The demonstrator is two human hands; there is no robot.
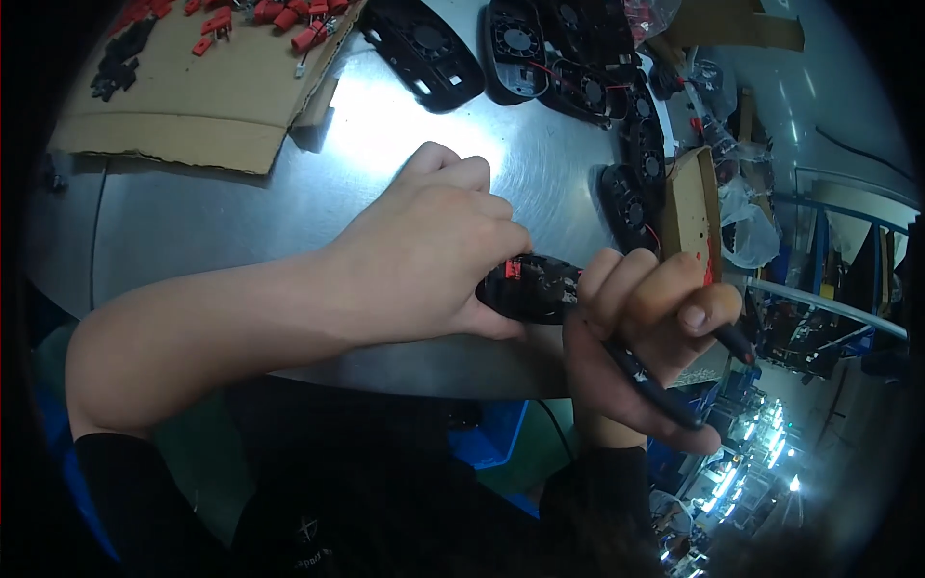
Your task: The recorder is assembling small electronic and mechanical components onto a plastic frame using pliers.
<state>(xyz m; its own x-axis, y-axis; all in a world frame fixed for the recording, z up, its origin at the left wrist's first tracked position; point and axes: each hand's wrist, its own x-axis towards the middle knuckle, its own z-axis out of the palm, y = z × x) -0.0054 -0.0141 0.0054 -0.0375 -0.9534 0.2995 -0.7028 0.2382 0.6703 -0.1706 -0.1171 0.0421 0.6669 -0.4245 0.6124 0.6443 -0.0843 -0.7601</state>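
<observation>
My left hand is closed, back of the hand up, around the left end of a small black plastic part just above the table's near edge. A red piece sits on that part beside my fingertips. My right hand, palm turned up, is wrapped around a hand tool with two dark handles, which looks like pliers. Its handles stand apart, one along the thumb and one past the fingertips. The tool's working end is hidden by my right fingers, close to the black part's right end.
A cardboard tray at the far left holds red connectors and black pieces. Several black housings with round grilles lie along the back and right. A cardboard box stands at right. Below the metal table is a blue bin.
</observation>
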